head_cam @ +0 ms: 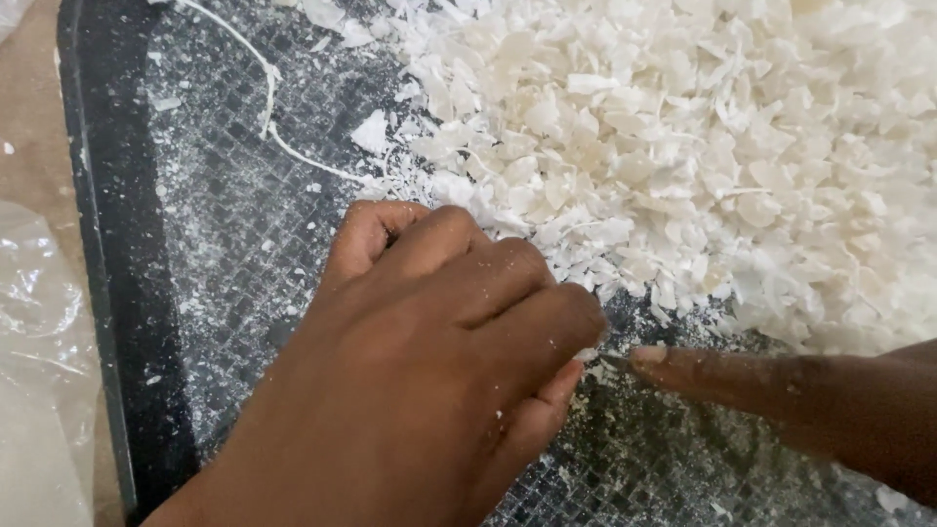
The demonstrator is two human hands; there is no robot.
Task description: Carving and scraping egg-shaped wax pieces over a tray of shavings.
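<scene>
My left hand (429, 371) rests knuckles-up on a black tray (127, 293) with a fine grid surface, its fingers curled shut at the near edge of a big pile of white flakes (703, 146). What lies under its fingers is hidden. A small white bit shows at its fingertips. From the right, my right hand (810, 395) reaches in with one finger stretched out flat. That fingertip nearly meets the left hand's fingertips on the tray. The other fingers of this hand are out of frame.
White dust and crumbs cover the tray's grid. A thin curled white strip (268, 93) lies at the upper left of the tray. Clear plastic sheeting (39, 342) sits on a brown surface left of the tray's raised rim.
</scene>
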